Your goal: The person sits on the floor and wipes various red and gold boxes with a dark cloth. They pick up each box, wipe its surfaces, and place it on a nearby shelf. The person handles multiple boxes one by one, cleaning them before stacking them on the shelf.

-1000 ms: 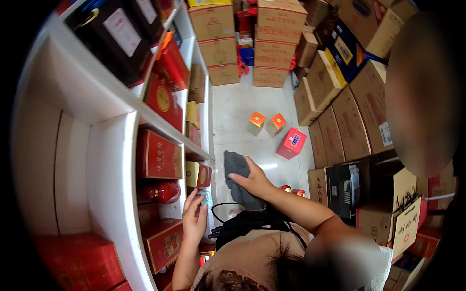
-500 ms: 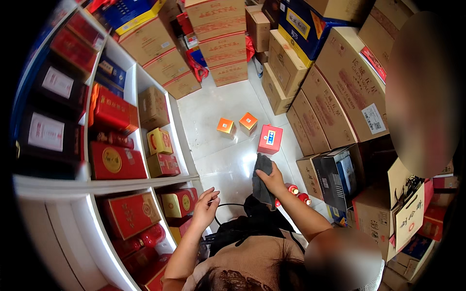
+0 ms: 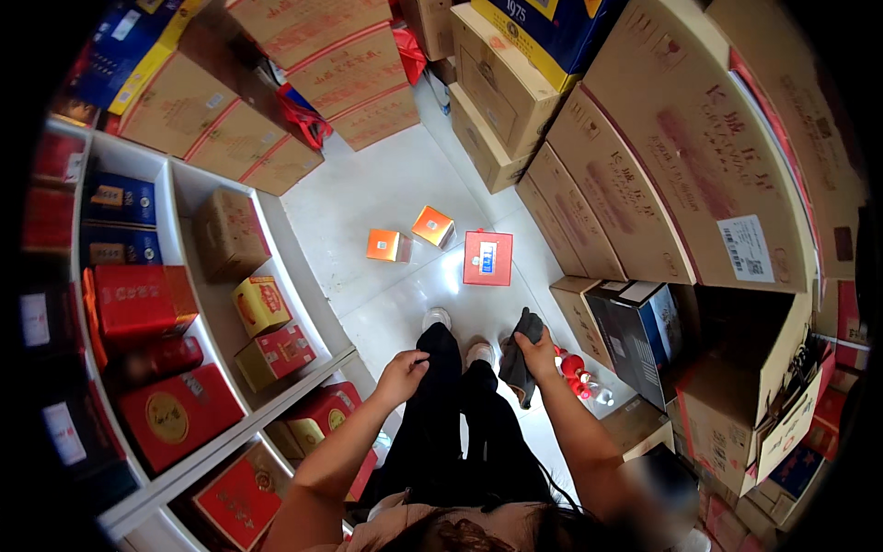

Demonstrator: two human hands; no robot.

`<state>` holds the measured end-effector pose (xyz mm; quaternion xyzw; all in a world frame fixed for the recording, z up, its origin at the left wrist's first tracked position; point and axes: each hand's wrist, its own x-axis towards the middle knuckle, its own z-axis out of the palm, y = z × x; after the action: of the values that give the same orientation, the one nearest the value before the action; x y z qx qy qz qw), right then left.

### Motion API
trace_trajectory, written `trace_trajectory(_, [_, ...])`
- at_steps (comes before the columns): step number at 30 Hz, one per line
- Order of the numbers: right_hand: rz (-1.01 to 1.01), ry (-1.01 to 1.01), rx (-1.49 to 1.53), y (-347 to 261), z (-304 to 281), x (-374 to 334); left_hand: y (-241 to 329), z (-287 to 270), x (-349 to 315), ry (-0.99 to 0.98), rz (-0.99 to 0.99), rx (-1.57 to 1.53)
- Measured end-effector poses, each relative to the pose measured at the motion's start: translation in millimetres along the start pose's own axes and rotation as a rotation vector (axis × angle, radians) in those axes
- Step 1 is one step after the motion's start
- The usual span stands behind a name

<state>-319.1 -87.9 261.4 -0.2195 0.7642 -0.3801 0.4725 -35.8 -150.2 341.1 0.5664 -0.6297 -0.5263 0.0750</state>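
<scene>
Standing on shiny tiled floor between white shelves and brown cartons, showing red lettering and one white label. Gripping gray cloth in right hand, near red bottles; curling left hand beside dark trousers, contents unclear.

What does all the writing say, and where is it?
I won't copy printed words, but they're here:
Big brown cardboard carton, right: red writing; white paper label too small.
Blue and yellow box, top: pale figures.
Square red floor box: label too small.
Two orange-topped boxes: marks too small.
Dark grey cloth: none visible.
Other boxes: more print.
</scene>
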Motion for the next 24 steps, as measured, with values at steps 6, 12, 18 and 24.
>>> trace_trajectory(6, [0.085,0.158,0.015,76,18,73,-57,30,129,-0.103,-0.031,0.076])
trace_trajectory(12, [0.120,0.258,-0.001,70,58,136,-91,60,234,-0.078,0.004,0.165])
trace_trajectory(18, [0.044,0.416,-0.085,110,67,195,-93,102,322,-0.065,-0.140,0.132])
trace_trajectory(24, [-0.255,0.402,-0.332,93,105,229,-148,142,361,-0.149,-0.566,-0.292])
